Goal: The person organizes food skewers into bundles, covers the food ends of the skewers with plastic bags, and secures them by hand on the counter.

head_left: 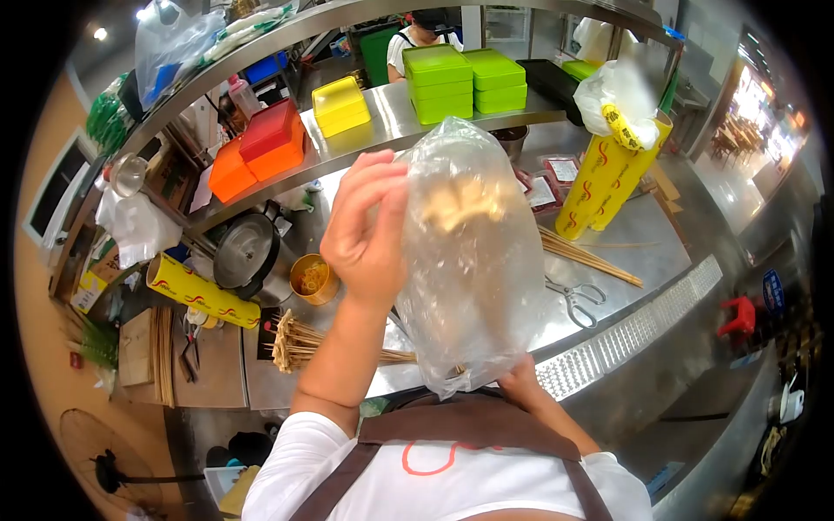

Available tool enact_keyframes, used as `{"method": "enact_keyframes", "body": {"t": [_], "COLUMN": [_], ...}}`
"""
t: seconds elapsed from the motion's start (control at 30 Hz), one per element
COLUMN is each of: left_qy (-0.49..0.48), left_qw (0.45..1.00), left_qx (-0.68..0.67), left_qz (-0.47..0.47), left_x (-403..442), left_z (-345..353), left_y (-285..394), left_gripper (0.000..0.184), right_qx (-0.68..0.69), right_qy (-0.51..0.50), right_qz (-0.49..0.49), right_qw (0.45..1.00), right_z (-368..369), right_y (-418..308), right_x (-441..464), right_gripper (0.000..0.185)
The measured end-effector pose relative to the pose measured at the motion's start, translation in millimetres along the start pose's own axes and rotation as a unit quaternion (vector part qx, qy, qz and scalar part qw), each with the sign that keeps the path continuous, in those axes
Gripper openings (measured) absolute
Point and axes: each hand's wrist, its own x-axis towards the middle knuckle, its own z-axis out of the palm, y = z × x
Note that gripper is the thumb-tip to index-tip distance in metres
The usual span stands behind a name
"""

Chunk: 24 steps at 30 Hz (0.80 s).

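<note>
Clear plastic bag (473, 286) is standing upright, its left edge meeting your curled left grip (369, 230); right grip (519, 380) is hiding behind its bottom; cannot tell whether either is pinching.

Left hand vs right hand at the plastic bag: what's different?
Placement: the left hand is beside the upper half of the plastic bag; the right hand is at its lower end.
Visibility: the left hand shows curled fingers; the right hand is partly hidden by the bag.
Shared: both hands are bare and close to the bag. Whether either grips it is unclear.
</note>
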Motion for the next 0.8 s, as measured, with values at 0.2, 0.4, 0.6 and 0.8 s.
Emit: {"method": "enact_keyframes", "body": {"t": [0.2,0.4,0.6,0.8], "left_qy": [-0.079,-0.026,-0.211,-0.078], "left_qw": [0.984,0.955,0.846,0.779], "left_qx": [0.114,-0.068,-0.113,-0.279], "left_qz": [0.109,-0.287,-0.476,-0.556], "left_x": [-38.7,-112.6,-134.6,-113.2], "left_z": [-1.7,1.1,-5.4,-20.3], "left_y": [-1.0,-6.8,-2.2,14.2], "left_gripper": [0.070,0.122,0.054,0.011], "right_qx": [-0.088,-0.090,-0.107,-0.077], "right_qy": [-0.016,0.039,0.054,0.011], "right_qz": [0.053,-0.007,-0.105,-0.228], "right_qw": [0.995,0.995,0.987,0.970], "right_z": [-3.6,27.3,62.2,6.4], "right_y": [-13.4,-30.0,-57.2,-32.1], "right_x": [9.6,25.5,43.7,62.3], "right_gripper": [0.024,0.034,0.049,0.063]}}
